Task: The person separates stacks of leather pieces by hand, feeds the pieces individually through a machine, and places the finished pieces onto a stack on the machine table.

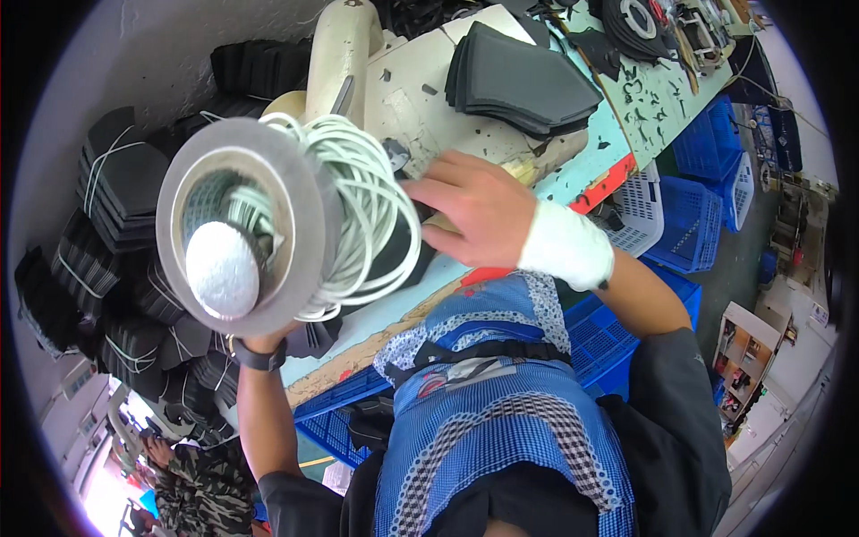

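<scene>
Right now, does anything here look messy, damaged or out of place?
Yes. Small dark offcuts are scattered over the worktable. The white cord on the spool, held up by the left hand, is wound loosely, with uneven loops.

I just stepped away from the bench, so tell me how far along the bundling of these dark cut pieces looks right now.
Done: many tied bundles of dark pieces are stacked at the person's left. In hand: the left hand holds up a spool of white cord, and the right hand rests on a dark piece beside the cord. Left: a loose, untied stack of dark pieces lies on the table.
</scene>
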Demonstrator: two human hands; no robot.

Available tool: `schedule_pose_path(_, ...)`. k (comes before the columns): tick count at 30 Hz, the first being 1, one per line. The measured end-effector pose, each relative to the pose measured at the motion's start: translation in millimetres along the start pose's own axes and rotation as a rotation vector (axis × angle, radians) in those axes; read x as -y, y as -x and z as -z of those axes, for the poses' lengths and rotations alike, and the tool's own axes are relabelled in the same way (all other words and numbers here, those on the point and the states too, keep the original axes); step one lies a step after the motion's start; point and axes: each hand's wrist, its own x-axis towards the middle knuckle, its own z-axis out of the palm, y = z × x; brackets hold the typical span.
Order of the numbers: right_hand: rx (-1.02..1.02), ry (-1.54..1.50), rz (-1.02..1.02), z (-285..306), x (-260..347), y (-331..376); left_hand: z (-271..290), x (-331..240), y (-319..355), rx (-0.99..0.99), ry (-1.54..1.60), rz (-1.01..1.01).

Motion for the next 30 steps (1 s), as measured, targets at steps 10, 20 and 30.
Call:
schedule_pose_path(10, -0.357, 0.468, 0.207, 97.5, -16.0, 2.2, 31.0, -98.1, -10.3, 0.674, 0.846, 0.726)
schedule_pose_path(20, 0.42, 0.445, -0.216, 103.6, -65.6, -70.5, -24.6, -184.1, -34.3, 0.413, 1.2, 0.667)
schedule_pose_path(30, 0.155, -0.134, -0.561, 106.8, -151.2, -27.3, -61.9, -198.1, -181.4, -0.206, 1.758, 0.717)
